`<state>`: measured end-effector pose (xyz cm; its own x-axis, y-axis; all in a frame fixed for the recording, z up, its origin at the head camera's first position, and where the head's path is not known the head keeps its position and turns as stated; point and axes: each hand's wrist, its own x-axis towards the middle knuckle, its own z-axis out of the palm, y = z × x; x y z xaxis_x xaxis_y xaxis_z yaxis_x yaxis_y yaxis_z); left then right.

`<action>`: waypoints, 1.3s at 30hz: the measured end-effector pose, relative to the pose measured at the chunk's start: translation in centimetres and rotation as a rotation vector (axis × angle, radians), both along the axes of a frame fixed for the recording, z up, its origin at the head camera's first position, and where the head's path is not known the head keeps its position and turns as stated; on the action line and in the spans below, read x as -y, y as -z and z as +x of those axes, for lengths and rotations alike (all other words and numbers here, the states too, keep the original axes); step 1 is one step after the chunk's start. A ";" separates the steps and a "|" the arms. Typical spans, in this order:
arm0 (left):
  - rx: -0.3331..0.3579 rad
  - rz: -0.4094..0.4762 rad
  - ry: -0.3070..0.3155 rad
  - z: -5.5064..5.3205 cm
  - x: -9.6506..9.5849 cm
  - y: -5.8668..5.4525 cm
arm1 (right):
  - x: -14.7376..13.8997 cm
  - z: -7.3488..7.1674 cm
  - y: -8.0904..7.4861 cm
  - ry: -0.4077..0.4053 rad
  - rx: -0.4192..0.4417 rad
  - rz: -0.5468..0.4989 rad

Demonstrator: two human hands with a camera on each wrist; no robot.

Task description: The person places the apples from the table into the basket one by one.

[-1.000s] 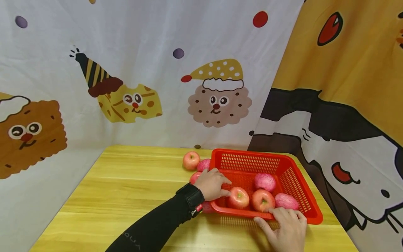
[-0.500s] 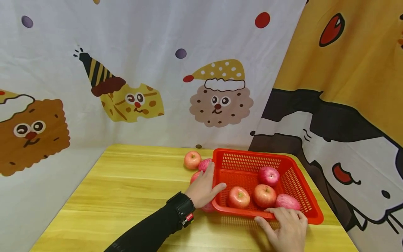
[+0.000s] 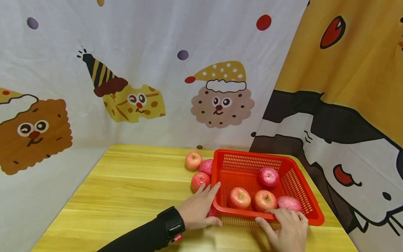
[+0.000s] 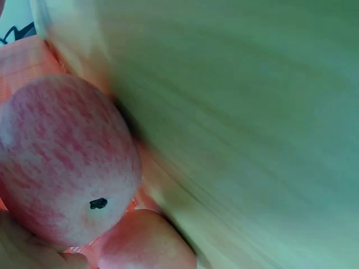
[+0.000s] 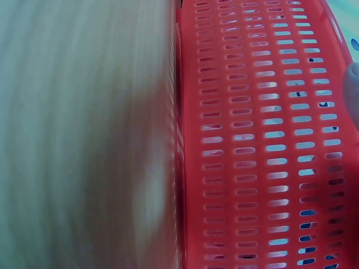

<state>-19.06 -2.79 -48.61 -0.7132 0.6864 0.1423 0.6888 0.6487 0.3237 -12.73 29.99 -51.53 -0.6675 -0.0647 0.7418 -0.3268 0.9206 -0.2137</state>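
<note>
A red plastic basket (image 3: 267,155) holds several apples; one apple (image 3: 239,198) lies near its front left corner. My left hand (image 3: 197,208) is outside the basket's left wall, fingers straight and spread, over a red-streaked apple (image 4: 67,159) beside that wall. The head view shows only a sliver of this apple; in the left wrist view part of the hand touches its lower edge. My right hand (image 3: 288,227) holds the front rim, fingers over it and thumb on the outside. A perforated basket wall (image 5: 252,140) fills much of the right wrist view.
Left of the basket lie a pale red apple (image 3: 193,160), a streaked apple (image 3: 206,167) and another red apple (image 3: 200,181). The wooden table (image 3: 132,182) extends leftward. A cartoon-printed curtain (image 3: 141,52) hangs behind it.
My left hand has let go of an apple at the basket's front left, come out over the left rim and moved down to an apple outside. The right hand keeps its hold.
</note>
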 end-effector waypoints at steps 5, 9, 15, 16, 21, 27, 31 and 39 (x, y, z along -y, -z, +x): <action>-0.034 -0.065 0.000 0.4 0.3 0.5 | 0.0 0.1 0.0 0.005 0.009 -0.003; -0.074 -0.083 -0.005 0.5 0.5 0.5 | 0.1 0.2 0.0 0.017 0.030 0.000; -0.187 -0.094 0.046 0.8 1.1 0.4 | 0.1 0.2 0.1 0.014 0.022 -0.006; -0.193 -0.092 0.051 0.9 1.2 0.4 | 0.1 0.2 0.1 0.012 0.019 -0.008; -0.153 -0.085 0.030 1.1 1.8 0.1 | 0.0 0.1 0.1 0.015 0.016 -0.004; -0.124 -0.084 0.010 1.1 2.4 -0.6 | 0.1 0.1 0.1 0.022 0.027 0.000; -0.187 -0.084 0.002 1.0 2.9 -1.3 | 0.2 0.1 0.0 0.027 0.035 -0.003; -0.363 -0.083 0.027 0.2 3.2 -3.2 | 0.2 0.3 -0.1 0.034 0.045 -0.007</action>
